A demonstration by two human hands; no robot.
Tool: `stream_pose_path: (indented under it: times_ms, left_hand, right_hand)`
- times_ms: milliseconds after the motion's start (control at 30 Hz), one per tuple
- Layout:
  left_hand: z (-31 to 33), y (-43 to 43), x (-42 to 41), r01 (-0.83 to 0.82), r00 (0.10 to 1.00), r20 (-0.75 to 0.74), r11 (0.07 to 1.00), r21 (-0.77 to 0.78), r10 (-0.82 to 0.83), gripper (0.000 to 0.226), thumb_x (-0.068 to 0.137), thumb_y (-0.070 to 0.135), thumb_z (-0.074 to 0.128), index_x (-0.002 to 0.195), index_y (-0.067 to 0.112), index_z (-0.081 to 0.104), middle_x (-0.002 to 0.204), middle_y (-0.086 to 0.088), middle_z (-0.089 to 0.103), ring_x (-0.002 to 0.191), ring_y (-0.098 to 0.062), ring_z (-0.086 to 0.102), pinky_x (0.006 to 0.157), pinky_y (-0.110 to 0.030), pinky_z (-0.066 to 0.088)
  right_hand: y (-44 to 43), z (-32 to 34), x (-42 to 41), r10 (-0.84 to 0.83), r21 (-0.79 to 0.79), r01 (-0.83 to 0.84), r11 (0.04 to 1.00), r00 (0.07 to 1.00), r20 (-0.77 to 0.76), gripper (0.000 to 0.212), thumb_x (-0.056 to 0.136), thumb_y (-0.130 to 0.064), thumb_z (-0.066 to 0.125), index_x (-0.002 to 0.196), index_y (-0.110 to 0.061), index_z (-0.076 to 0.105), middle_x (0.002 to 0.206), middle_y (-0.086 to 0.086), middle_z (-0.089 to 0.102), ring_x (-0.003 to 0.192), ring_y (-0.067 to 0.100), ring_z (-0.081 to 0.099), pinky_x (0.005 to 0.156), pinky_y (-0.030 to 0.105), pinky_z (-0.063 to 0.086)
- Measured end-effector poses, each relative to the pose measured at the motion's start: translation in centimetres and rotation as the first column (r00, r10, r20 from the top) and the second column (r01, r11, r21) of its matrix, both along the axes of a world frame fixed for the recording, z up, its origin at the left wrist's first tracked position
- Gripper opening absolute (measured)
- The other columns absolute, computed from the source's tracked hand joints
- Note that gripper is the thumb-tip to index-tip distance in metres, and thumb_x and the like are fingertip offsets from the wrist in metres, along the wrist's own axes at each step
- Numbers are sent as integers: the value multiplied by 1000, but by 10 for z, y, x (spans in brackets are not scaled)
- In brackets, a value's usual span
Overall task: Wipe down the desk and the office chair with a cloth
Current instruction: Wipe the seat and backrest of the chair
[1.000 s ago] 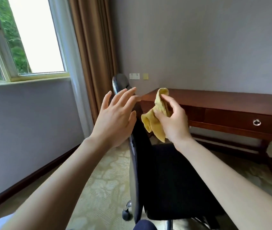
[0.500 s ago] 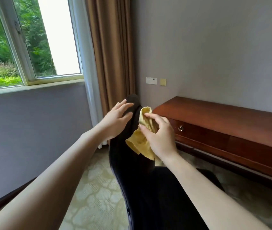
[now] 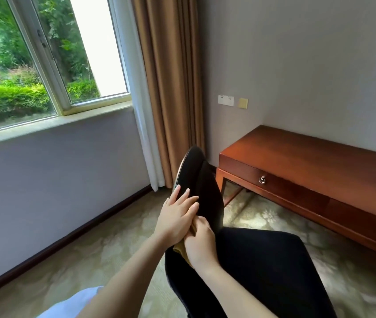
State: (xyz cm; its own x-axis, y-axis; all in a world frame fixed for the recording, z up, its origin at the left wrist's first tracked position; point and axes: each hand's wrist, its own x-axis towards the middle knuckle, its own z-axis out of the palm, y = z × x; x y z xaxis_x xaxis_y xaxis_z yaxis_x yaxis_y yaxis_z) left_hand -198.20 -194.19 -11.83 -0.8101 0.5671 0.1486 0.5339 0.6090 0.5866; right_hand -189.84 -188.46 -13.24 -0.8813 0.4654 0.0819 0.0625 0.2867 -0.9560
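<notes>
A black office chair (image 3: 207, 193) stands in front of me, its backrest edge-on and its seat to the right. My left hand (image 3: 176, 216) lies flat with straight fingers on the backrest's left face. My right hand (image 3: 199, 244) grips a yellow cloth (image 3: 181, 250) and presses it against the lower backrest; only a small corner of the cloth shows under the hand. The reddish-brown wooden desk (image 3: 315, 157) with a ring-pull drawer stands against the wall to the right.
A window (image 3: 45, 53) with a sill fills the left wall, and a brown curtain (image 3: 171, 88) hangs in the corner behind the chair. Wall sockets (image 3: 226, 100) sit above the desk's left end. Pale patterned carpet (image 3: 104, 249) covers the floor.
Both hands have slid down the backrest from its top edge toward the seat. The cloth is now mostly hidden under my right hand. My view has tilted lower and closer.
</notes>
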Motion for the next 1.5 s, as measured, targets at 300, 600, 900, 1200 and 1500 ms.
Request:
stream_pose_path:
  times_ms: [300, 600, 900, 1200, 1500]
  left_hand:
    - [0, -4, 55, -158, 986, -42, 986, 58, 160, 40, 95, 40, 49, 134, 32, 51, 147, 16, 39, 143, 0, -1, 115, -28, 13]
    - [-7, 32, 165, -409, 908, -29, 899, 158, 418, 38, 93, 40, 53, 130, 31, 54, 145, 11, 44, 145, -6, 3, 117, -35, 9]
    - [-2, 114, 275, -418, 900, -285, 834, -360, 329, 65, 95, 47, 1, 123, 36, 59, 137, 9, 53, 147, -17, 5, 111, -47, -22]
    - [11, 162, 323, -292, 950, -272, 745, -600, 153, 73, 89, 62, -1, 107, 20, 56, 60, 4, 44, 92, -20, 61, 111, -57, 7]
    - [23, 191, 318, -59, 981, -155, 579, -813, -118, 59, 97, 57, 8, 129, 35, 52, 69, 0, 40, 57, -16, 38, 60, -30, 30]
  right_hand:
    - [14, -5, 52, 205, -98, -204, 974, 979, -4, 28, 92, -13, 57, 120, -17, 56, 114, -2, 59, 103, 4, 57, 89, 16, 47]
    - [75, 6, 157, 511, -136, -510, 849, 859, -29, 46, 84, -12, 66, 128, -20, 54, 119, -4, 62, 111, 4, 57, 97, 26, 47]
    - [172, 10, 247, 614, -168, -596, 785, 785, 82, 27, 80, -2, 64, 106, -10, 64, 98, 9, 70, 92, 20, 66, 81, 34, 54]
    - [236, 5, 301, 555, -217, -525, 823, 824, 111, 33, 85, -8, 66, 117, -17, 64, 99, 1, 72, 84, 7, 65, 69, 19, 48]
    - [258, 6, 317, 457, -181, -426, 886, 869, 190, 33, 87, -22, 66, 120, -27, 63, 109, -3, 70, 106, 13, 63, 97, 38, 49]
